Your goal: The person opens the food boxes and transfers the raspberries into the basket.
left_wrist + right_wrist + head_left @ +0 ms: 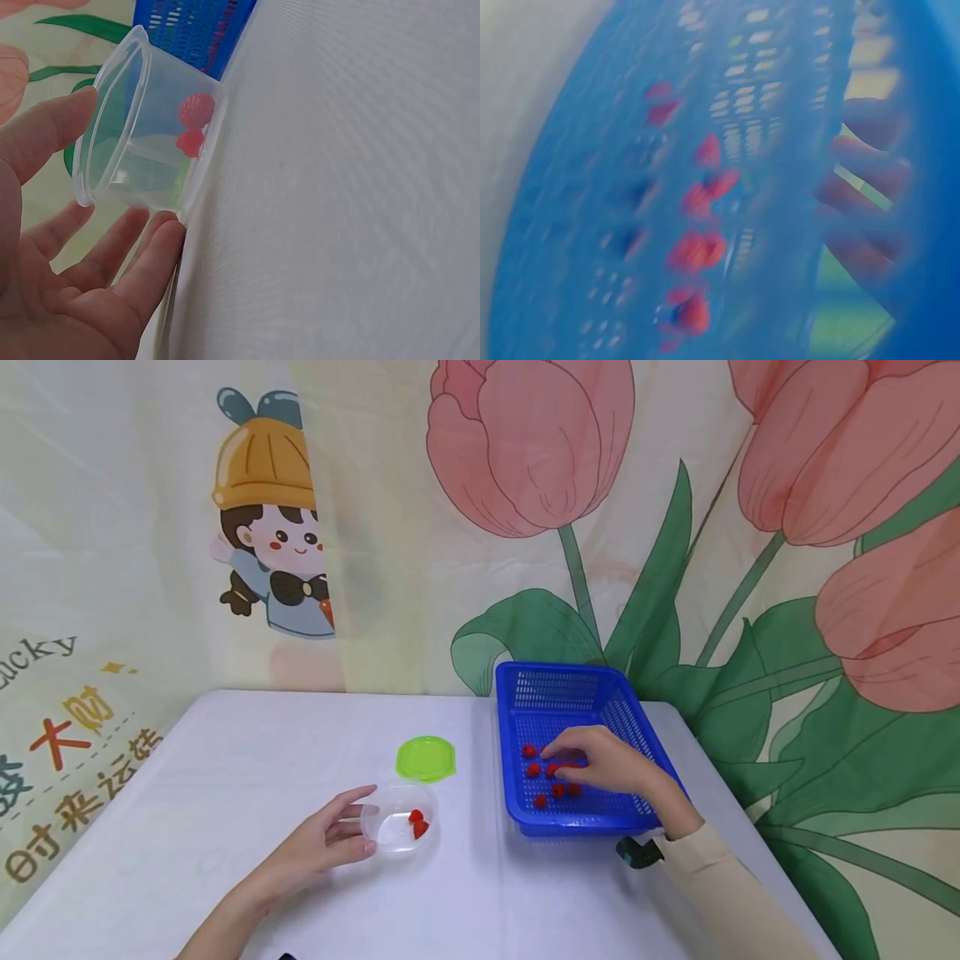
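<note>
A clear plastic cup (393, 845) stands on the table with red raspberries (196, 111) in its bottom. My left hand (318, 843) steadies the cup from the left, thumb and fingers spread around its side; in the left wrist view the thumb is at the rim and the fingertips are by the wall. My right hand (603, 760) reaches into a blue basket (513, 810), thumb and fingers parted just over several loose raspberries (533, 770). Through the basket's slotted wall, the right wrist view shows blurred fingers (862, 180) above the berries.
A bright green lid (426, 758) lies flat on the white table (300, 752), just behind the cup. The basket's raised walls surround the right hand. A printed cloth (390, 527) hangs behind the table's far edge.
</note>
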Tool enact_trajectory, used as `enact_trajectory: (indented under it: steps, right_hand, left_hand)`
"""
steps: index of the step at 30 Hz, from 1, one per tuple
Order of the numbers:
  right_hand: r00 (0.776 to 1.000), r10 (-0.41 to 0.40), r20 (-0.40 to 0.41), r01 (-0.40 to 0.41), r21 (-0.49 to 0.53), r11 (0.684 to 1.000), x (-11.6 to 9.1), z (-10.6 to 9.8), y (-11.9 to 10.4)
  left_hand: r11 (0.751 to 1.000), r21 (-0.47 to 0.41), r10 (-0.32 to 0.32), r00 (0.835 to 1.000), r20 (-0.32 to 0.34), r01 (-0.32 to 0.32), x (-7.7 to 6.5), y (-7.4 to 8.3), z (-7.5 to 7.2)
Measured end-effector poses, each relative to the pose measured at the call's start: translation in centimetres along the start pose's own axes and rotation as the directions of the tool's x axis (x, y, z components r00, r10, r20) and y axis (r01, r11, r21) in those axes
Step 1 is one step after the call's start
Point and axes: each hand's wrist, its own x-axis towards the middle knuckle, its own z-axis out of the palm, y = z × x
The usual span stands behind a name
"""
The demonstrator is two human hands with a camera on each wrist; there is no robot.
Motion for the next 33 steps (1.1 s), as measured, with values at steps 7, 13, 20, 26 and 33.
enact_trajectory:
  steps: [7, 13, 20, 26, 33]
  right_hand:
    - [0.996, -0.058, 0.066, 0.058, 0.002, 0.998, 2.7, 0.0, -4.7]
    - [0.986, -0.085, 0.14, 0.088, -0.012, 0.996, 5.5, 0.6, -8.3]
    - [0.969, -0.11, 0.223, 0.112, 0.003, 0.994, 8.3, 1.8, -10.5]
    - [0.946, -0.129, 0.297, 0.137, -0.007, 0.99, 10.2, 3.4, -11.4]
    - [0.921, -0.166, 0.352, 0.184, -0.019, 0.983, 12.4, 5.3, -12.1]
  left_hand:
    - [1.0, -0.004, -0.007, 1.0, 0.0, 0.007, -0.1, 0.1, -0.1]
    - [1.0, 0.024, -0.016, 1.0, -0.011, 0.016, -0.1, 0.3, -0.1]
    - [1.0, 0.013, 0.018, 1.0, -0.007, -0.018, 0.0, 0.3, -0.1]
    - [0.999, -0.005, 0.032, 0.999, -0.005, -0.032, 0.1, 0.3, 0.0]
    - [1.0, 0.011, 0.007, 1.0, -0.014, -0.007, 0.1, 0.4, 0.1]
